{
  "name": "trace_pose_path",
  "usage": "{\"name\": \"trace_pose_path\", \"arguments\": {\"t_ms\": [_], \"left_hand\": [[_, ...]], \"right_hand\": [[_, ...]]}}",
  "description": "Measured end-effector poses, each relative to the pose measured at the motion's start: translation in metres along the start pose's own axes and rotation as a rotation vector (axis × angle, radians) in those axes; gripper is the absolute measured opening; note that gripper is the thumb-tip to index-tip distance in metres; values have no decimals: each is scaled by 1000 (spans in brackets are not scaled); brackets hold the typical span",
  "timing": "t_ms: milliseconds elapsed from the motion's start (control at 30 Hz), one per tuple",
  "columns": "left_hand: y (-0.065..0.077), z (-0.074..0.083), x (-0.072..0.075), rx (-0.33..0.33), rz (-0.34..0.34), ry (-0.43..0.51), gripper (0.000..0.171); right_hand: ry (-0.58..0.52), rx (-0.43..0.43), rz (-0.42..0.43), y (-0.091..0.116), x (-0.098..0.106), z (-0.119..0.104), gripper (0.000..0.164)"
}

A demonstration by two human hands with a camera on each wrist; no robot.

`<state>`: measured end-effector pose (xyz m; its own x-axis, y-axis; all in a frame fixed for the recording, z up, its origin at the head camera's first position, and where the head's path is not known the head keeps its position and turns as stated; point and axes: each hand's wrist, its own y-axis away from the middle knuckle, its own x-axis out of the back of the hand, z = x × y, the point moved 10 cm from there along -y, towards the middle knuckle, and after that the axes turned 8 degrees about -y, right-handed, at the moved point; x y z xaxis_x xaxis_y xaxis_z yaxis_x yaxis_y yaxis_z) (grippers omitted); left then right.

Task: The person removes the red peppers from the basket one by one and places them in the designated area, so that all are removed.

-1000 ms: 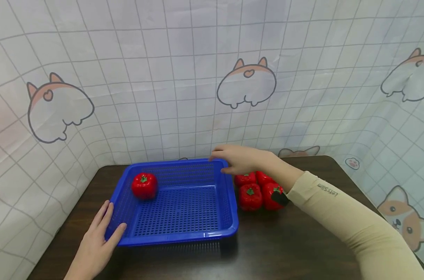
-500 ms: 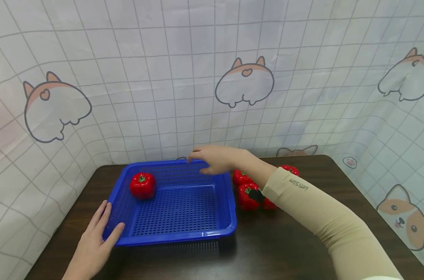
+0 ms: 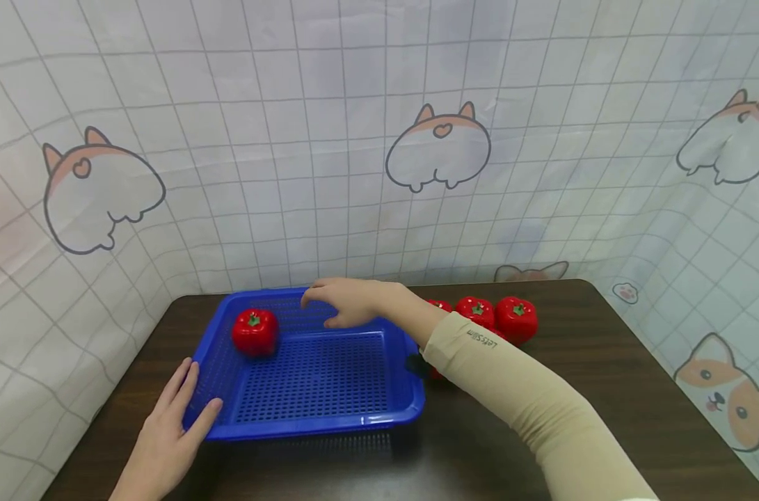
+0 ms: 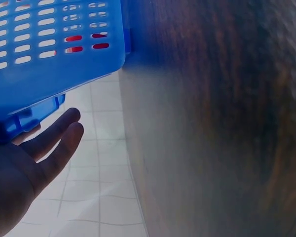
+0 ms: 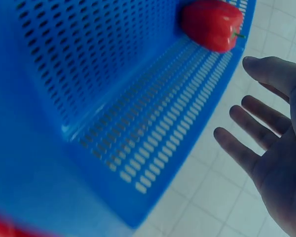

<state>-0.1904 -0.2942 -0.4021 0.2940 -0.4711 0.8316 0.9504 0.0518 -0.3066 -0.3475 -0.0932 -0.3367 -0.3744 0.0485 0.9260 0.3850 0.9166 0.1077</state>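
A blue plastic basket (image 3: 316,423) with slotted walls stands on the table, one red bell pepper (image 3: 255,332) in its back left corner. My left hand (image 3: 172,421) rests at the basket's front left corner, fingers along the left rim and thumb spread apart. In the left wrist view its fingers extend beside the basket wall (image 4: 64,74). Over the back part of the basket hovers my right hand (image 3: 348,303), holding nothing. The right wrist view shows its spread fingers beyond the rim, with the pepper (image 5: 212,24) ahead of the thumb.
Right of the basket several more red bell peppers (image 3: 515,320) sit grouped on the dark wooden table (image 3: 611,390), some hidden behind the right forearm. A white grid-patterned cloth (image 3: 329,174) with cartoon corgis hangs behind and at the sides.
My right hand has moved left from the basket's back right corner to over its back middle, uncovering peppers on the right. The left hand stays at the rim.
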Motion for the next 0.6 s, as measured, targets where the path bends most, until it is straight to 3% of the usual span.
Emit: {"name": "trace_pose_path", "arguments": {"t_ms": [367, 600], "left_hand": [[0, 0, -1, 7, -4, 17, 75], [0, -1, 0, 6, -1, 15, 75]], "right_hand": [[-59, -33, -54, -32, -34, -10, 59], [-37, -40, -24, -52, -43, -20, 70]]}}
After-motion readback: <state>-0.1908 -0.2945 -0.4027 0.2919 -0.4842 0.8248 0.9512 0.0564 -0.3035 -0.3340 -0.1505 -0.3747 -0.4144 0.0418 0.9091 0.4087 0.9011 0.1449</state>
